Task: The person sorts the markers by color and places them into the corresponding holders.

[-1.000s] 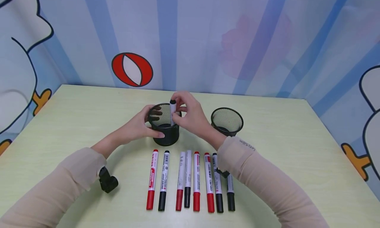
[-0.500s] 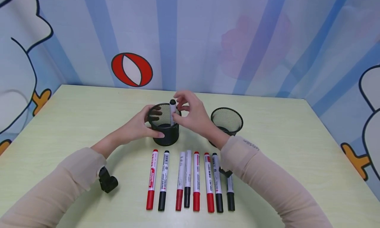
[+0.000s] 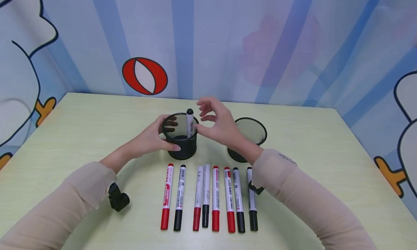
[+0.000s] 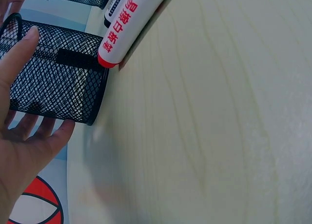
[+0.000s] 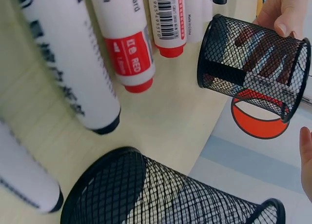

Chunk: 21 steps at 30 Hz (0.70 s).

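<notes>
My left hand (image 3: pixel 150 138) holds a black mesh pen cup (image 3: pixel 184 150), its fingers round the far side and its thumb on the front. The left wrist view shows the same grip on the cup (image 4: pixel 53 70). One whiteboard marker (image 3: pixel 190 120) with a black end up stands inside that cup, leaning on its right wall. My right hand (image 3: pixel 222 126) is just right of this marker, with fingers spread and nothing held. Its thumb tip is close to the cup's rim; whether they touch I cannot tell.
A second mesh pen cup (image 3: pixel 237 156) stands to the right, partly behind my right forearm. Several red and black markers lie in a row in front of the cups, among them a red marker (image 3: pixel 167 195) at the left end and a black marker (image 3: pixel 252 203) at the right.
My right hand has let go of the marker and moved a little right and up from it. The marker stays in the cup, and the left hand has not moved.
</notes>
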{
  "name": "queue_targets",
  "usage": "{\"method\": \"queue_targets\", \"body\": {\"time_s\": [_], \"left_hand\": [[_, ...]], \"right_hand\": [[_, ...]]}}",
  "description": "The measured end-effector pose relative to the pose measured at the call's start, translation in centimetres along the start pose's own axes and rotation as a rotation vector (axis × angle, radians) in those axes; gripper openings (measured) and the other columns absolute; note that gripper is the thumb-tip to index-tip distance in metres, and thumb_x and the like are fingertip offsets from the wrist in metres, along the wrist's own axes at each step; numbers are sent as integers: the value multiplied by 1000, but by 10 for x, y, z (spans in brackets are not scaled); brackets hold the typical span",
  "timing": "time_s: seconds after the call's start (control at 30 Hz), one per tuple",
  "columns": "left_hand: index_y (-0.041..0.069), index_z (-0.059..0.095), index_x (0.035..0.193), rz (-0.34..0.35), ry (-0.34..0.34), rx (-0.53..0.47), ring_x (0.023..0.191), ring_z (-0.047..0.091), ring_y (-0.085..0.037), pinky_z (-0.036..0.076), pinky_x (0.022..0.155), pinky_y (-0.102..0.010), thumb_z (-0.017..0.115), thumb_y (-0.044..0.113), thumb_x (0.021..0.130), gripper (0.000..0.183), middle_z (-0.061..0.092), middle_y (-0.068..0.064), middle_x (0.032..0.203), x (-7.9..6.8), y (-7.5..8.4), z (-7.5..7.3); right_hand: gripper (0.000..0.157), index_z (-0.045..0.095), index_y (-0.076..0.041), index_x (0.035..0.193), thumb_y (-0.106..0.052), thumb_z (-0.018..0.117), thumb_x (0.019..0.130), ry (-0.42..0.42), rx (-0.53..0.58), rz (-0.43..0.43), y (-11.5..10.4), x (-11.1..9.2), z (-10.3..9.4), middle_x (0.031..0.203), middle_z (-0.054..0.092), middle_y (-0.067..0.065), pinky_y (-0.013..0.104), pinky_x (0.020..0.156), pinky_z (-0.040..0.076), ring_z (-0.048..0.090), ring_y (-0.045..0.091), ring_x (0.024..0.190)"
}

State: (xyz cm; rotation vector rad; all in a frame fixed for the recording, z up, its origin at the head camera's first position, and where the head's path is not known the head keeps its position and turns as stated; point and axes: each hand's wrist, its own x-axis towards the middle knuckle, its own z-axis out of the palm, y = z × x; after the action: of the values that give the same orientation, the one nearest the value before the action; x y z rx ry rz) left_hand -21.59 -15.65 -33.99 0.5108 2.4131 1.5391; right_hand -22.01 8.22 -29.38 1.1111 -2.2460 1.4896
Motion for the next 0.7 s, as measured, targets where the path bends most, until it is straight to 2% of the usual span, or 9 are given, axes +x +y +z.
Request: {"method": "queue_targets", "body": {"time_s": [0.37,0.57,0.7], "left_hand": [[12,24,141,-9,9,12,129,32,-28,35,101,-54,81,20,72,89,36,-9,139,0,2,0],[12,25,141,-8,11,10,130,31,-29,35,100,-53,81,18,72,89,36,-9,140,-1,2,0],[12,25,141,-7,9,13,131,30,-29,35,100,-54,81,19,72,89,35,-9,141,0,2,1]], "right_hand": [[49,49,0,118,8,69,74,-9,29,-10,-9,-9,-19,102,53,12,30,80,53,56,20,87],[47,49,-1,117,6,70,76,-22,-4,22,-14,-15,-28,101,54,10,32,82,52,56,19,88],[44,51,-1,116,6,70,76,-29,-21,18,-16,-18,-34,101,55,10,32,81,52,55,24,90]]}}
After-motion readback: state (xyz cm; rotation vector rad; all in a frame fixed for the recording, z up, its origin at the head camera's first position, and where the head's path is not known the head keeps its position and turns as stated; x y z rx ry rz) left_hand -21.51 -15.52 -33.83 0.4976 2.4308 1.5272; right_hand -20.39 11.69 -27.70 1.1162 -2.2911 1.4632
